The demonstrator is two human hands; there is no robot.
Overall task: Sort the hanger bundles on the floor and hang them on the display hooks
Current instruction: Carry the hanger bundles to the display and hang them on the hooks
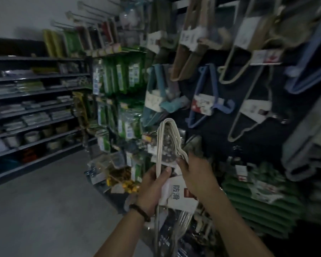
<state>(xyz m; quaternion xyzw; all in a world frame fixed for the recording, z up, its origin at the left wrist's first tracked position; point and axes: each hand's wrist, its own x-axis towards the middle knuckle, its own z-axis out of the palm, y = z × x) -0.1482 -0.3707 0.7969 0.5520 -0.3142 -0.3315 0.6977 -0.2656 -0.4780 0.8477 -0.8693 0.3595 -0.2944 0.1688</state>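
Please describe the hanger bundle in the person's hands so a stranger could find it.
On the right stands a dark display wall hung with hanger bundles. Before its lower part, the left hand and right hand grip a bundle of thin cream hangers. Alone among them, it hangs on no hook.

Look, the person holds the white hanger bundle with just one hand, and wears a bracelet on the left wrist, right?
Not one hand: the head view shows both the left hand and the right hand gripping the white hanger bundle. The bracelet is on the left wrist.
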